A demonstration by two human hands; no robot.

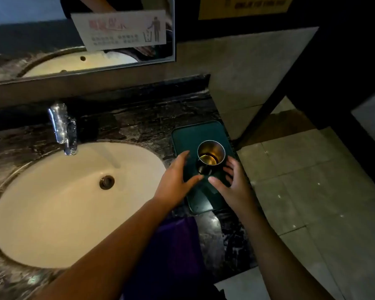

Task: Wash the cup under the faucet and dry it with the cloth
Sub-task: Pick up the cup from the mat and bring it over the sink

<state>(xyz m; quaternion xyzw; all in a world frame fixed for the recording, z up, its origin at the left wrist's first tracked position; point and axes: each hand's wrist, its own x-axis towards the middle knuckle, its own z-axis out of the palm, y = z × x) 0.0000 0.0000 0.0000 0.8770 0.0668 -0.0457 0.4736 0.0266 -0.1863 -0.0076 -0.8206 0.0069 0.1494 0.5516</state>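
Note:
A steel cup (210, 154) with a dark outside and a shiny inside stands upright on a dark green tray (204, 131) to the right of the sink. My left hand (178, 178) hovers at its left with fingers spread and relaxed. My right hand (232, 180) is at its right, fingers loosely extended. Neither hand holds the cup; the thumbs nearly meet in front of it. A purple cloth (173, 245) lies on the counter's front edge, partly under my left forearm. The chrome faucet (63, 128) stands behind the basin at the left, with no water running.
An oval white basin (52, 202) with a metal drain (106, 182) is set in a dark marble counter (139, 124). A mirror (41, 29) with a paper notice hangs above. The counter ends just right of the tray, with tiled floor (312, 191) below.

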